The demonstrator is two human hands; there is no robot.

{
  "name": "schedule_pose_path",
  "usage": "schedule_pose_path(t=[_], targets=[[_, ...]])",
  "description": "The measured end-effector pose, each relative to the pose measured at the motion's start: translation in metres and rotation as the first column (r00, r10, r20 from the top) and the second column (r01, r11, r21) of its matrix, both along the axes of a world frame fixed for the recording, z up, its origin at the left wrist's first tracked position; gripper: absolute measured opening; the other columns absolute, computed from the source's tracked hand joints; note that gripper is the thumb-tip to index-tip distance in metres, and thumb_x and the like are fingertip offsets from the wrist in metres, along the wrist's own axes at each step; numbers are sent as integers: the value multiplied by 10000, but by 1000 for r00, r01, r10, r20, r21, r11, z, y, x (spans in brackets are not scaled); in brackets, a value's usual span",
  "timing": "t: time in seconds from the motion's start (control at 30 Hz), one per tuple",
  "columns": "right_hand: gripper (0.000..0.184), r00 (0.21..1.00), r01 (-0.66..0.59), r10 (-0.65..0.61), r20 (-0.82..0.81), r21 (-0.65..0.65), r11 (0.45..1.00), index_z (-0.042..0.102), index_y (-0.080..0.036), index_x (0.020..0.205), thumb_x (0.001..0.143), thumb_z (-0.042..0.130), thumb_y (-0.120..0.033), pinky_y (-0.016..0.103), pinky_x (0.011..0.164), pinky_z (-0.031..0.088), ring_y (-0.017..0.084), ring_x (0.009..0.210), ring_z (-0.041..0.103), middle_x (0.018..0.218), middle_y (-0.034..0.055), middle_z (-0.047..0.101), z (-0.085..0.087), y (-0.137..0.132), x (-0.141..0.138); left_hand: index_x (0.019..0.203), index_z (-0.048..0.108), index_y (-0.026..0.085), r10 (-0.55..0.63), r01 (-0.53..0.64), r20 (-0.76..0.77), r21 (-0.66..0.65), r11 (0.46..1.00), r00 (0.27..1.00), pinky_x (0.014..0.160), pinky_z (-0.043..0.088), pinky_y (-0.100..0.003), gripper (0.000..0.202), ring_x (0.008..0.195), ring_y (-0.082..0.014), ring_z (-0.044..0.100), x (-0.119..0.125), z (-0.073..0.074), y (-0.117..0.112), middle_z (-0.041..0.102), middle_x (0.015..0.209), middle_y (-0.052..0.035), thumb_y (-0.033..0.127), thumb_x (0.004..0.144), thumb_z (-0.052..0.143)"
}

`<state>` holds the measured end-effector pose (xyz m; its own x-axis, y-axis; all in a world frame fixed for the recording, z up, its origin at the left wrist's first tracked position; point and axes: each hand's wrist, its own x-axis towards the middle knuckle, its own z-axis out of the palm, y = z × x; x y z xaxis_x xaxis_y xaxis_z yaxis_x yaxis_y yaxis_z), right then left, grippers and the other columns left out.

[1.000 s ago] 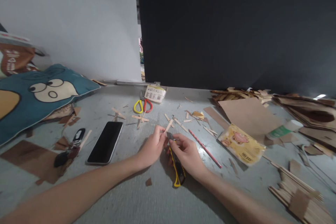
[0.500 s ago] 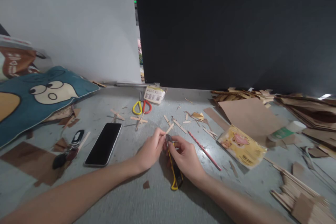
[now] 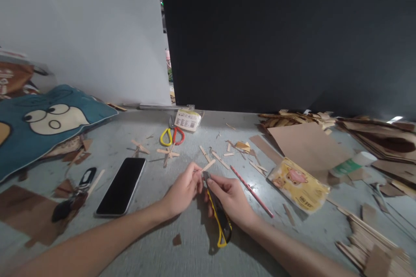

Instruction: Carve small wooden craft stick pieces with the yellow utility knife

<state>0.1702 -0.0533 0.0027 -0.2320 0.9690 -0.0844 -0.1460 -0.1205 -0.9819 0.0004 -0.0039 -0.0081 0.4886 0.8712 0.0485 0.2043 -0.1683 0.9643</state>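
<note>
Just below the frame's centre, the left hand (image 3: 183,188) pinches one wooden stick (image 3: 209,165) in a narrow grip; the right hand's (image 3: 232,199) grip wraps one utility knife (image 3: 221,220). One phone (image 3: 121,188) lies lower left.

Wooden stick (image 3: 209,165): near end hidden by left hand (image 3: 182,190). Cutter (image 3: 221,220): blade indistinct. Cushion (image 3: 69,108): cropped, left edge.

On the grey tabletop (image 3: 156,249), a rectangular black smartphone (image 3: 121,186) lies left of the hands (image 3: 182,188), a yellow printed packet (image 3: 299,186) right, red-and-yellow-handled metal scissors (image 3: 172,127) beyond.
</note>
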Motion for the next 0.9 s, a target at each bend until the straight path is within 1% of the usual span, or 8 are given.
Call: schedule_pose_path(t=[0.07, 0.2, 0.37, 0.47, 0.53, 0.67, 0.83, 0.9], targets=[[534, 1000, 6, -6, -6, -6, 1000, 628, -211, 760, 871, 680, -731, 223, 411, 457, 124, 404, 596, 578, -36, 624, 1, 0, 0, 974, 466, 232, -13, 13, 18, -29, 1000, 1000, 551, 371, -257, 404, 558, -137, 465, 0, -1, 0, 541, 677, 57, 609, 1072, 361], [551, 1000, 10, -10, 1, 9, 1000, 649, -216, 746, 877, 665, -750, 221, 419, 467, 133, 415, 612, 537, -33, 623, 1, 0, 0, 978, 478, 231, 8, -4, 63, -66, 998, 998, 541, 371, -253, 417, 575, -142, 508, 1, 0, 0, 529, 667, 58, 635, 1051, 407], [591, 1000, 17, -17, -20, -5, 1000, 680, -202, 784, 867, 650, -787, 231, 431, 483, 145, 421, 624, 539, -11, 657, 2, -1, -1, 938, 492, 226, 9, 20, 155, -185, 983, 988, 548, 384, -244, 502, 540, -127, 506, 4, 8, 3, 477, 611, 83, 727, 970, 494], [615, 998, 16, -17, -53, -10, 1000, 704, -185, 820, 855, 660, -797, 228, 433, 483, 142, 426, 628, 570, 5, 679, 4, -1, 0, 955, 514, 216, -1, 42, 167, -243, 969, 986, 500, 310, -219, 541, 511, -117, 483, 4, 13, 4, 470, 596, 86, 755, 921, 554], [620, 998, 20, -20, -62, -1, 1000, 717, -181, 850, 846, 671, -799, 224, 427, 479, 137, 421, 624, 590, 7, 684, 5, -1, 0, 968, 519, 212, 4, 38, 161, -260, 965, 987, 483, 274, -208, 548, 499, -108, 469, 3, 16, 4, 481, 598, 83, 754, 912, 574], [626, 997, 41, -41, -58, 11, 999, 734, -177, 881, 852, 664, -799, 226, 432, 482, 141, 425, 627, 593, 5, 672, 5, -2, -1, 973, 520, 213, 20, 28, 164, -281, 959, 986, 463, 253, -199, 565, 484, -101, 459, 3, 18, 4, 476, 596, 85, 768, 896, 587], [618, 998, 58, -57, -33, 23, 998, 748, -178, 900, 873, 645, -787, 242, 422, 459, 155, 430, 615, 586, 2, 648, 1, -2, -2, 953, 513, 215, 21, 33, 192, -277, 960, 981, 433, 229, -194, 574, 474, -102, 448, 5, 15, 5, 466, 577, 89, 778, 875, 598], [581, 995, 100, -101, 9, 65, 993, 755, -186, 896, 898, 636, -755, 251, 436, 447, 153, 446, 588, 594, 0, 637, 0, -3, -3, 923, 491, 224, 11, 41, 190, -272, 961, 982, 427, 237, -190, 566, 461, -93, 408, 6, 13, 4, 446, 576, 98, 779, 876, 593]])
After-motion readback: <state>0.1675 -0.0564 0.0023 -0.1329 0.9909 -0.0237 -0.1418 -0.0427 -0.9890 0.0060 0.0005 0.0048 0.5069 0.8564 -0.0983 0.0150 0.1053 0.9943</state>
